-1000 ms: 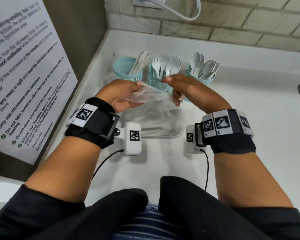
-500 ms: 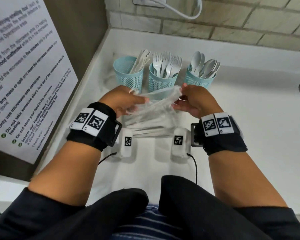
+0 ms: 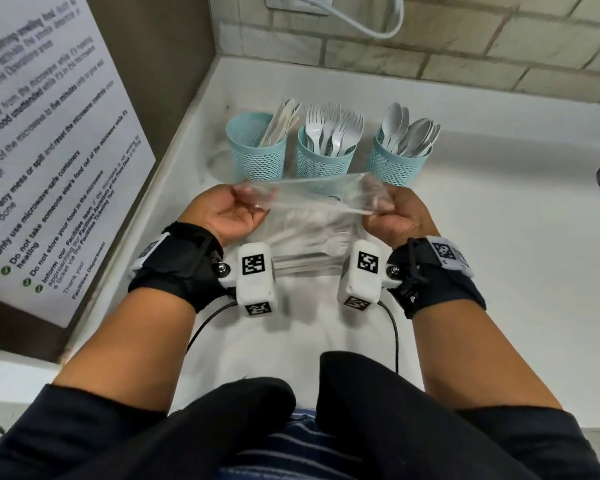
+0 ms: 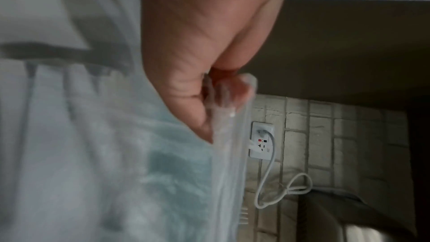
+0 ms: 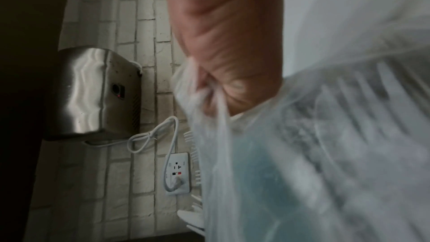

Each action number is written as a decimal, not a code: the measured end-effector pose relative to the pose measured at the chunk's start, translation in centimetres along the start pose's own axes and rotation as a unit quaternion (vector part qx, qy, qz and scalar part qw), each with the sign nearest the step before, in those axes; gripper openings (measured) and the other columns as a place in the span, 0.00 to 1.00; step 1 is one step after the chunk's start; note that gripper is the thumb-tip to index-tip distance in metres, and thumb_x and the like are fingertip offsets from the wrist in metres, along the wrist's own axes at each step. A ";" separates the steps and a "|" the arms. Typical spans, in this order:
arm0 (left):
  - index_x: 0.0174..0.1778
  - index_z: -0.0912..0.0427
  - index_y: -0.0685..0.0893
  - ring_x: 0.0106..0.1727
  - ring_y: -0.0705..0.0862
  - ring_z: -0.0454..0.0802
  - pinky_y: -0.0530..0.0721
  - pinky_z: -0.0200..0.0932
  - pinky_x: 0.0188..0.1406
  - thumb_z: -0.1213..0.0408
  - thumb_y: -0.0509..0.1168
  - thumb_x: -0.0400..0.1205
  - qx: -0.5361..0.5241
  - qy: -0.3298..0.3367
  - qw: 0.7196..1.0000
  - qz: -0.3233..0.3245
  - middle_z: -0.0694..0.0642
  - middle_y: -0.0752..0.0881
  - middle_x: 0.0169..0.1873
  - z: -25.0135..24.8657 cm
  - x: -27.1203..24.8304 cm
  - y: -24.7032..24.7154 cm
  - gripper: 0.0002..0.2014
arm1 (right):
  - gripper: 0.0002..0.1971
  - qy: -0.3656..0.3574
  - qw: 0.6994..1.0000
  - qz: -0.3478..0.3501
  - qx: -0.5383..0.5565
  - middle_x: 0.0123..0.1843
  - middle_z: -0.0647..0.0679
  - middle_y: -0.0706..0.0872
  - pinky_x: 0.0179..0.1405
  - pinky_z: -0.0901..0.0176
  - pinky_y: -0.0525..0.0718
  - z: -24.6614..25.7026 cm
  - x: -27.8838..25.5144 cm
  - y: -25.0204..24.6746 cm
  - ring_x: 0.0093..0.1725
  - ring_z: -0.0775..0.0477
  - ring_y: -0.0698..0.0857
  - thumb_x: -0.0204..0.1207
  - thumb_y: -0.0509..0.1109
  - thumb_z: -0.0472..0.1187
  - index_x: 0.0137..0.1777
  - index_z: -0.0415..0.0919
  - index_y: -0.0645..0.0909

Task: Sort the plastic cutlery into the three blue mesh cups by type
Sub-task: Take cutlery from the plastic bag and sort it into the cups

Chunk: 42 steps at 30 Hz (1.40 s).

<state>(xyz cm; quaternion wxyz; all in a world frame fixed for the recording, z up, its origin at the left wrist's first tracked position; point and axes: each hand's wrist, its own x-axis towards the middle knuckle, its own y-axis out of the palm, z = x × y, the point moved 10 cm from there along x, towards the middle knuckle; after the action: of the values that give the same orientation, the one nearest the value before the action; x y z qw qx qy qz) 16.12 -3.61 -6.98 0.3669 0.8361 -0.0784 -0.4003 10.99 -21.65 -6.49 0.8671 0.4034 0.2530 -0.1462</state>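
Three blue mesh cups stand in a row at the back of the white counter (image 3: 499, 271): the left cup (image 3: 257, 150) holds knives, the middle cup (image 3: 326, 157) forks, the right cup (image 3: 395, 161) spoons. Both hands hold a clear plastic bag (image 3: 312, 209) stretched between them just in front of the cups. My left hand (image 3: 243, 209) pinches its left top edge, my right hand (image 3: 388, 209) grips the right top edge. White cutlery shows faintly through the bag. The left wrist view shows fingers (image 4: 223, 89) curled on the bag's rim (image 4: 232, 154); the right wrist view shows the bag (image 5: 302, 154) bunched in my fist.
A notice board (image 3: 49, 150) leans along the counter's left side. The brick wall behind carries a socket (image 3: 298, 1) with a white cable (image 3: 378, 26). A steel wall-mounted box (image 5: 93, 95) hangs to the right. Bare counter lies right of the cups.
Both hands have moved apart and slightly toward me, pulling the bag's top edge taut; the bag has lifted off the counter in front of the cups.
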 end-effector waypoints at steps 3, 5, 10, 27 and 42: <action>0.44 0.61 0.72 0.14 0.76 0.44 0.86 0.37 0.25 0.61 0.59 0.83 0.088 -0.008 0.996 -0.005 0.54 0.75 0.19 -0.1 -0.5 0.2 0.07 | 0.15 -0.057 0.996 -0.070 -0.016 0.29 0.44 0.82 0.23 0.62 0.80 1.7 0.6 -1.5 0.25 0.50 0.80 0.81 0.61 0.38 0.35 0.31 0.80; 0.50 0.56 0.73 0.22 0.78 0.45 0.83 0.37 0.32 0.59 0.64 0.81 0.215 0.026 0.976 -0.009 0.56 0.80 0.34 -0.5 -0.6 0.9 0.08 | 0.08 -0.148 0.961 -0.125 -0.199 0.39 0.45 0.82 0.29 0.62 0.79 3.6 0.1 -1.3 0.34 0.50 0.80 0.77 0.67 0.44 0.44 0.40 0.79; 0.55 0.53 0.75 0.42 0.79 0.46 0.85 0.41 0.43 0.56 0.71 0.76 0.534 0.176 0.823 -0.077 0.51 0.79 0.49 -2.4 -1.0 2.2 0.16 | 0.25 -0.303 0.649 -0.307 -0.627 0.70 0.42 0.74 0.68 0.44 0.68 7.9 -3.6 1.8 0.70 0.37 0.72 0.74 0.67 0.60 0.66 0.47 0.76; 0.40 0.69 0.84 0.46 0.85 0.59 0.85 0.45 0.47 0.63 0.67 0.80 0.677 0.255 0.681 -0.114 0.65 0.86 0.42 -3.3 -0.9 2.8 0.11 | 0.08 -0.261 0.750 -0.198 -0.575 0.38 0.35 0.84 0.40 0.56 0.84 5.9 -1.1 1.8 0.39 0.39 0.87 0.71 0.73 0.33 0.43 0.25 0.82; 0.30 0.69 0.77 0.10 0.70 0.42 0.72 0.29 0.11 0.82 0.48 0.79 -0.020 0.015 1.000 -0.017 0.53 0.73 0.14 -0.1 1.5 -1.2 0.17 | 0.12 -0.054 0.998 -0.003 -0.037 0.27 0.44 0.88 0.35 0.68 0.84 1.4 0.7 -3.1 0.26 0.52 0.88 0.48 0.81 0.20 0.30 0.32 0.88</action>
<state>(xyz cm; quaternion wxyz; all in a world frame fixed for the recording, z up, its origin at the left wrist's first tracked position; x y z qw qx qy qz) 17.03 -3.30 -8.67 0.3778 0.8358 -0.0505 -0.3952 10.61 -24.71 -8.11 0.8934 0.3620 0.2121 -0.1609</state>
